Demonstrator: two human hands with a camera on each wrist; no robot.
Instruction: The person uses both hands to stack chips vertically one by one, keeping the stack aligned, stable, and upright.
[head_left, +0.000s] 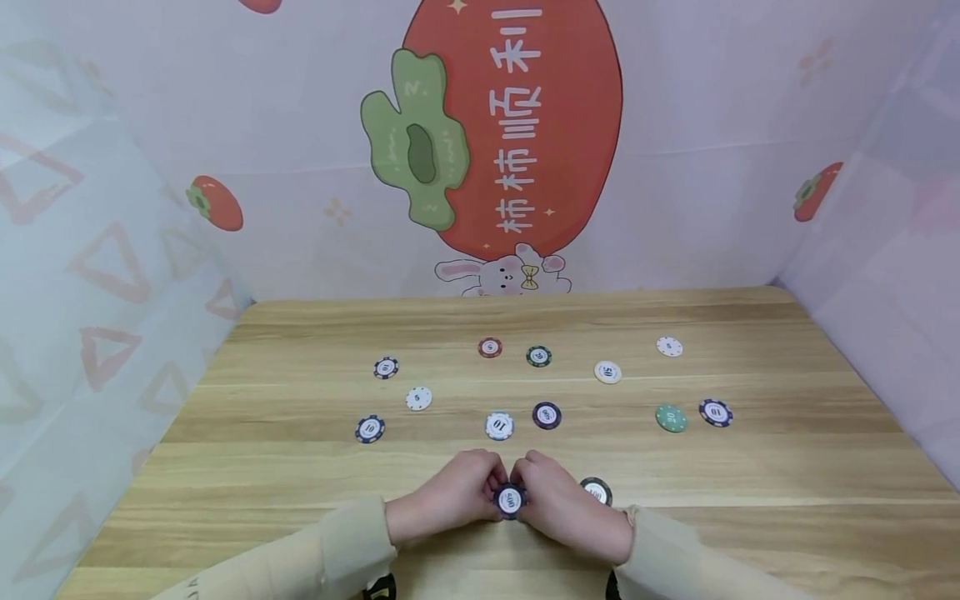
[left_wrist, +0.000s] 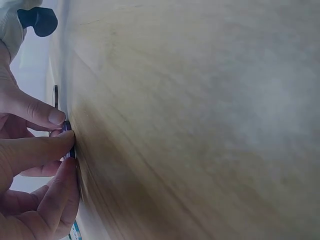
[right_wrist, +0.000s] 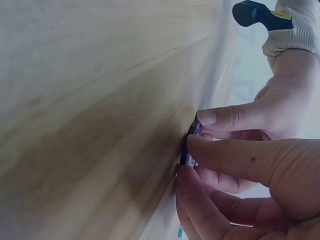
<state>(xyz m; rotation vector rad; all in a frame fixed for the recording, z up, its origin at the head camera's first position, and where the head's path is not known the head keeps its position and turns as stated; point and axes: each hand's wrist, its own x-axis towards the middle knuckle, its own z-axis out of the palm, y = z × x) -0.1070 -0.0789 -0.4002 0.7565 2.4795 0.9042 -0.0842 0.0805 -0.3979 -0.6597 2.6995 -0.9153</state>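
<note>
At the near side of the wood-grained tabletop (head_left: 262,483), midway between two cream sleeves (head_left: 356,542), a dark purple round poker chip marked 500 (head_left: 510,501) lies face up between both hands. The left hand (head_left: 457,493) has its thumb and fingers bent in, their tips pinching one side of the rim; the right hand (head_left: 555,500) pinches the opposite side the same way, so each grip is closed down to the chip's edge. Whether its underside touches the wood, I cannot tell.

Just beside the right hand, partly covered by it, is a black round chip marked 100 (head_left: 597,490). Beyond the hands lie a white round chip with pale blue edge marks, numbered 10 (head_left: 499,426), and a dark purple-rimmed round chip (head_left: 547,415) to its right. Well apart on the far right sits a green round chip marked 20 (head_left: 671,417).
</note>
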